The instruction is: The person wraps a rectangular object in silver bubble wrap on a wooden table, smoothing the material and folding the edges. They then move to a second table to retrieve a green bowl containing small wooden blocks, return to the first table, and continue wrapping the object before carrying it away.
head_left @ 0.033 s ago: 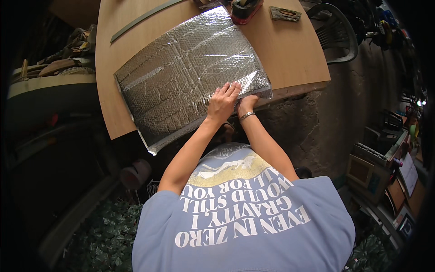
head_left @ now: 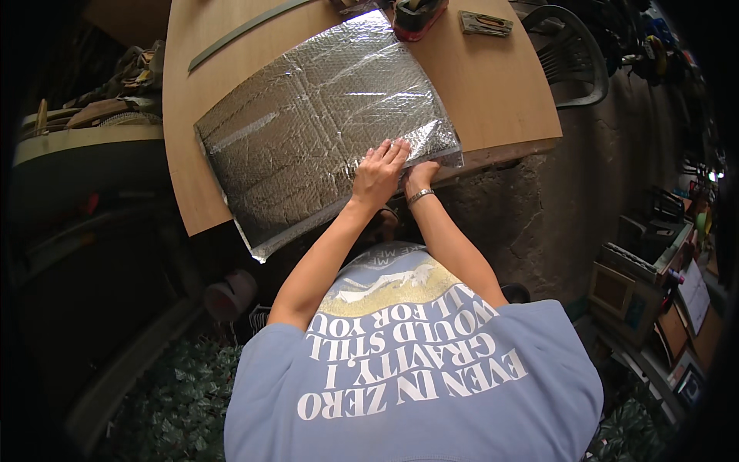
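A large silver foil bubble-wrap sheet lies across the wooden table, its near edge overhanging the front. My left hand rests flat on the sheet near its right front part, the fingers stretched out close together. Just right of it, my right hand, with a metal band at the wrist, is closed at the sheet's near edge. Its thumb side shows, while most of the fingers are hidden below the edge.
A grey metal strip lies at the table's far left. Beyond the sheet sits a red-and-black tool, with a utility knife to its right. A dark plastic chair stands off the right side. Cluttered shelves flank both sides.
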A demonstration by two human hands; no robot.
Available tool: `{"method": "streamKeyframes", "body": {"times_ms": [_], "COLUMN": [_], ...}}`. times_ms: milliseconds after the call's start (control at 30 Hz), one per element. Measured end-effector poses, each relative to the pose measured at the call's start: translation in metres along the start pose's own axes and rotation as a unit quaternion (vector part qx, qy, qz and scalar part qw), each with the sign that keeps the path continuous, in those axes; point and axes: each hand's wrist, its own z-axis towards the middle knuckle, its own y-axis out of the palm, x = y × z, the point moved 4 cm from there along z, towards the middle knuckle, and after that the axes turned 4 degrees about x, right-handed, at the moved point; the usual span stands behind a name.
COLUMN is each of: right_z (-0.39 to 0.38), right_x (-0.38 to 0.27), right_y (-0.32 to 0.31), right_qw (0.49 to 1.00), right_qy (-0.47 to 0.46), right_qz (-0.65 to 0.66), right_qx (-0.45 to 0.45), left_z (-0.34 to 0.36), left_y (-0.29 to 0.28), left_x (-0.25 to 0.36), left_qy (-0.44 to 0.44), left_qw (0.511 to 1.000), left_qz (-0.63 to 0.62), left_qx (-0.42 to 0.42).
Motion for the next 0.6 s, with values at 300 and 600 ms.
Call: {"method": "streamKeyframes", "body": {"times_ms": [300, 600], "right_z": [0.009, -0.091], "right_x": [-0.004, -0.003], "right_y": [0.002, 0.005], "right_qw": [1.000, 0.915], "right_qy": [-0.006, 0.047], "right_qz": [-0.027, -0.399], "right_qx": [-0.008, 0.042], "left_z": [0.002, -0.116], "left_y": [-0.010, -0.069], "left_x": [0.003, -0.071], "left_qy": [0.017, -0.194], "left_qw": [1.000, 0.975], "left_qz": [-0.011, 0.098], "left_qx": [0.017, 0.050]}}
